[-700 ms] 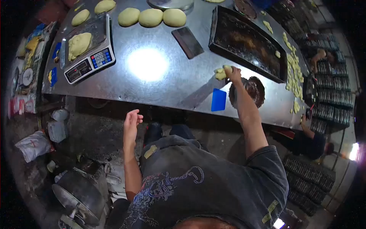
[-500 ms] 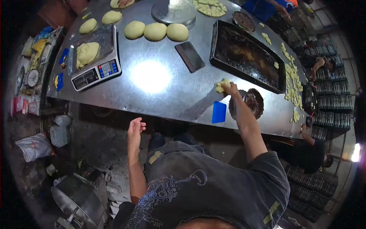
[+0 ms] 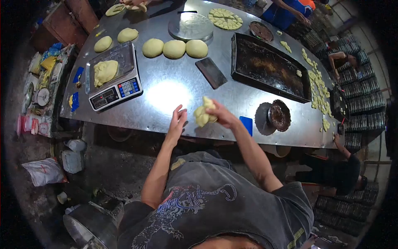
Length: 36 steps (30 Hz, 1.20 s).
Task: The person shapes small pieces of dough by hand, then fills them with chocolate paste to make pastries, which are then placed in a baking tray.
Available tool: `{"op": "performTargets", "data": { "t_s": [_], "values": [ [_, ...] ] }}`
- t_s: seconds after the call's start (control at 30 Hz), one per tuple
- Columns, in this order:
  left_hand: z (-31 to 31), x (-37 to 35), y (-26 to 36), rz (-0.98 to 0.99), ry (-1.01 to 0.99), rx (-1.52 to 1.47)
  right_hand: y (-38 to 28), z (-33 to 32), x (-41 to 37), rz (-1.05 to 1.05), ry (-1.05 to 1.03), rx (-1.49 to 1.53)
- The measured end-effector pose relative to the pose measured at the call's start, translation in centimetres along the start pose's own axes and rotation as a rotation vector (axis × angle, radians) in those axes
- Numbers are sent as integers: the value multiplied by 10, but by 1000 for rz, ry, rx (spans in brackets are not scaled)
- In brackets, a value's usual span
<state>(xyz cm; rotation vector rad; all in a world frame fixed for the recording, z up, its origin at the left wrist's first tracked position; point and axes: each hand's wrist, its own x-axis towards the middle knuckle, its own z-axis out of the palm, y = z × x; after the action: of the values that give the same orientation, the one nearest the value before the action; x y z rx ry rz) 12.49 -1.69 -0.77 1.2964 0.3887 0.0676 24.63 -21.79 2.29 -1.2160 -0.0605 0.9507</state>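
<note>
My right hand [image 3: 224, 115] grips a lumpy clump of pale yellow dough [image 3: 203, 115], held just over the near edge of the steel table [image 3: 166, 118]. My left hand [image 3: 177, 122] is to the left of the dough, empty, with its fingers apart and extended. To the right of my right hand lies a blue scraper [image 3: 246, 124], partly covered by my forearm. Beyond it is a round dark pan [image 3: 279, 116] with a brown-coated inside. Farther back sits a large dark rectangular tray [image 3: 265, 62] with a small dough piece near its right end.
A digital scale [image 3: 116, 94] bears a dough mass [image 3: 105, 72]. Three dough balls [image 3: 174, 49] sit behind a dark flat block [image 3: 210, 72]. Small dough pieces [image 3: 319, 91] line the right side. A divided dough disc [image 3: 225, 18] lies at the back. Other people work around the table.
My right hand has brought the dough clump left, away from beside the round pan. My left hand has risen and moved right, over the table edge. The whole view has shifted slightly.
</note>
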Motion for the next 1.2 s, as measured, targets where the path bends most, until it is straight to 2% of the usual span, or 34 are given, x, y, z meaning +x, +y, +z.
{"op": "performTargets", "data": {
  "t_s": [0.1, 0.13, 0.2, 0.27, 0.3, 0.37, 0.5, 0.57, 0.67, 0.7, 0.8, 0.93, 1.2],
  "values": [
    [-8, 8, 6, -249, -219, -259, 21, 29, -1, 75, -220, -63],
    [-11, 8, 11, -326, -306, -318, 25, 34, -3, 14, -178, -163],
    [-13, 7, 11, -328, -265, -214, 29, 43, -7, -111, -91, -364],
    [-23, 10, 0, -319, -257, -42, 31, 39, -12, -33, 16, -539],
    [-21, 7, 2, -338, -257, -138, 33, 33, -16, 8, 70, -624],
    [-22, 10, 0, -339, -310, -141, 42, 22, -20, 54, 145, -745],
    [-10, -3, 13, -280, -256, -40, 31, 60, -40, -131, 174, -805],
    [-14, 0, 13, -306, -274, -136, 27, 73, -40, -221, 132, -835],
    [-31, 7, 13, -271, -268, -143, 12, 67, -38, -75, 27, -683],
    [-36, 9, 12, -253, -260, -125, 13, 53, -35, -93, 34, -716],
    [-39, 3, 32, -283, -44, -64, -3, 35, -38, -58, 60, -658],
    [-40, -2, 28, -251, 93, -290, -15, 27, -37, -151, 137, -651],
    [-47, -5, 38, -135, 186, -426, -30, 38, -29, -272, 260, -463]
  ]
}}
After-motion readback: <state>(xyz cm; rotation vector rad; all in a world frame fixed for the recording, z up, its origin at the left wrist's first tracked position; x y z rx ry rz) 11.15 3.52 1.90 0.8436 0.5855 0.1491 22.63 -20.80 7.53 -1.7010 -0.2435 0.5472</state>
